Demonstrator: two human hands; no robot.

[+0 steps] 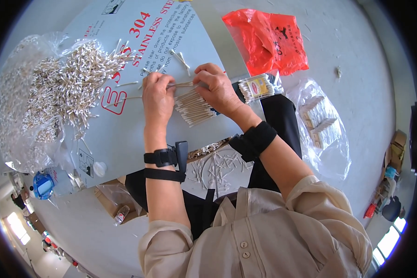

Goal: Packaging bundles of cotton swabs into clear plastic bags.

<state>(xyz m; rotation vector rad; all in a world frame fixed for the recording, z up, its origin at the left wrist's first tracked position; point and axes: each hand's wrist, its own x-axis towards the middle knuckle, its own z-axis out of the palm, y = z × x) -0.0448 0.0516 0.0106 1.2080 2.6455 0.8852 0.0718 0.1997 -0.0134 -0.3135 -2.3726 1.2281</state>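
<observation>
While a clear plastic bag (18, 106) sprawls at the nine o'clock edge of the grey sheet-metal table (125, 139), a great loose heap of cotton swabs (69, 83) spills out of it toward the middle. Below that, at about seven o'clock, a blue tape dispenser (43, 185) sits at the table's near corner.

Moving right, the left hand (156, 95) lies knuckles-up at the centre, its fingers curled in and pinched on a few swabs (183, 85) that run across to the other hand. Just beside it, at its four o'clock, a neat bundle of cotton swabs (194, 107) lies on the table between the two hands, the sticks lined up side by side. The right hand (217, 88) rests against the bundle's far side, fingers bent and closed on the other end of the same few swabs. Both wrists wear black straps.

Under the forearms, at six o'clock, stray swabs (217, 169) lie scattered on the floor by the person's dark trousers.

Further right, at the right hand's three o'clock, a filled packet of swabs (258, 87) lies at the table edge. A red plastic bag (266, 39) lies on the floor at one o'clock, and a clear bag of finished packets (322, 125) sits at three o'clock.
</observation>
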